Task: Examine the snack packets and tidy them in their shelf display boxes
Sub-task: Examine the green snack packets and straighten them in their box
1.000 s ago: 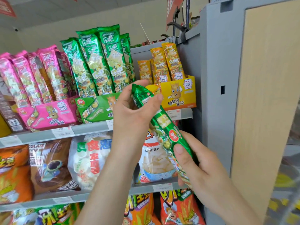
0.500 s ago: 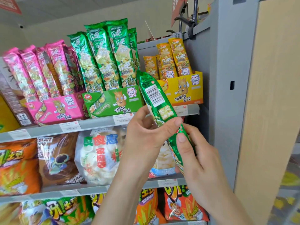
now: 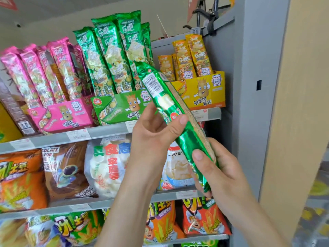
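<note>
now | hands: left hand [image 3: 153, 134] and right hand [image 3: 219, 172] both grip loose green packet [image 3: 160, 93] | green box [image 3: 115, 107]: upright green packets [image 3: 114, 56]

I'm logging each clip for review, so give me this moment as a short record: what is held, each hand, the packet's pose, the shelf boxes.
held item: green packet, barcode side toward the camera
left hand: grips the packet's middle
right hand: grips its lower end
pose: tilted, top end leaning left
top shelf, left to right: pink box, green box, yellow box, each with standing packets
task state: packet in front of the shelf, in no box
</note>
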Available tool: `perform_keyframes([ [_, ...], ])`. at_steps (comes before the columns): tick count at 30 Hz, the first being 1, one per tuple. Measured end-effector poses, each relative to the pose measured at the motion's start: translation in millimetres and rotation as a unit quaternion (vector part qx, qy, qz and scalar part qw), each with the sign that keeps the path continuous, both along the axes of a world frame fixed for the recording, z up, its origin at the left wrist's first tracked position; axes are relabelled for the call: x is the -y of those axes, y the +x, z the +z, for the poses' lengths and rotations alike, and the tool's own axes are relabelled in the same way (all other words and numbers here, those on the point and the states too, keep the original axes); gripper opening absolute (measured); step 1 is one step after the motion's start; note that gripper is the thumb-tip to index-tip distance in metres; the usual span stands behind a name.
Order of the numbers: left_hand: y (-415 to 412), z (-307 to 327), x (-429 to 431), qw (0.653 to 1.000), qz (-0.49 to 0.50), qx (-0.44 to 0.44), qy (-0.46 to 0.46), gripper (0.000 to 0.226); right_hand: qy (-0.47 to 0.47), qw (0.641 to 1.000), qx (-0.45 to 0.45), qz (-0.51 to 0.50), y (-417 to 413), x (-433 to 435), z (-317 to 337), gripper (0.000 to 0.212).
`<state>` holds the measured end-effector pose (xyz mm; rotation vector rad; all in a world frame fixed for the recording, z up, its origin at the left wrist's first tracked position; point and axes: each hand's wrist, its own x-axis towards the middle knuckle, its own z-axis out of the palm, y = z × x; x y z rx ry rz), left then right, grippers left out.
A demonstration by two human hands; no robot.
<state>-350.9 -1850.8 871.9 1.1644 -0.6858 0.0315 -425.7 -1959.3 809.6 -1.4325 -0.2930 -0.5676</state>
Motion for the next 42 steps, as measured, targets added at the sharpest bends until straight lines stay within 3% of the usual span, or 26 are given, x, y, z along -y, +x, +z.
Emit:
perform_keyframes([
  [4, -3.3, -10.9, -1.6, 0.996, -0.009, 0.032, 0.077, 0.036, -0.021, 0.998, 0.030, -0.047, 1.3, -1.2, 2.4, 0.023],
  [8, -7.2, -13.4, -7.5, 0.995, -0.048, 0.013, 0.084, 0.035, -0.141, 0.977, 0.018, -0.160, 0.5, 0.1, 3.7, 0.035],
  [12, -12.5, -9.5, -13.1, 0.995, -0.034, 0.034, 0.088, 0.037, -0.381, 0.878, -0.019, -0.288, -1.3, -4.3, 3.6, 0.066],
  [14, -15.1, -8.0, -12.7, 0.994, 0.005, 0.059, 0.087, 0.036, -0.433, 0.854, -0.007, -0.288, -4.8, -9.7, 2.3, 0.073],
  [16, -14.5, -9.3, -13.0, 0.995, 0.027, 0.059, 0.071, 0.030, -0.381, 0.893, -0.006, -0.240, -7.9, -10.6, 1.7, 0.068],
  [18, -12.3, -11.6, -14.8, 0.998, 0.028, 0.036, 0.045, 0.023, -0.265, 0.945, -0.012, -0.192, -7.3, -4.4, 0.8, 0.053],
  [20, -9.6, -13.1, -17.1, 1.000, -0.005, 0.004, -0.003, 0.028, -0.194, 0.965, -0.028, -0.176, -4.9, 2.1, 0.8, 0.048],
  [23, -8.1, -10.1, -15.0, 0.995, -0.068, -0.034, -0.064, 0.041, -0.161, 0.974, -0.033, -0.154, -3.1, 2.6, 3.5, 0.040],
  [25, -7.4, -8.5, -10.4, 0.995, -0.056, -0.043, -0.064, 0.038, -0.131, 0.982, -0.031, -0.130, -2.7, 0.0, 3.2, 0.033],
  [30, -8.5, -9.3, -1.3, 0.999, 0.028, 0.003, 0.034, 0.020, -0.088, 0.985, -0.052, -0.141, -0.7, -10.8, 0.9, 0.034],
  [35, -10.4, -9.4, -2.1, 0.995, 0.030, 0.047, 0.077, 0.018, -0.063, 0.985, -0.041, -0.158, 5.4, -15.0, 1.3, 0.035],
  [39, -9.0, -13.7, -6.0, 0.992, 0.030, 0.037, 0.114, 0.024, -0.092, 0.968, -0.011, -0.233, 8.2, -13.9, 3.6, 0.041],
  [42, -6.2, -14.6, -8.6, 0.991, 0.055, 0.028, 0.116, 0.022, -0.120, 0.965, -0.013, -0.232, 10.0, -11.3, 2.2, 0.046],
])
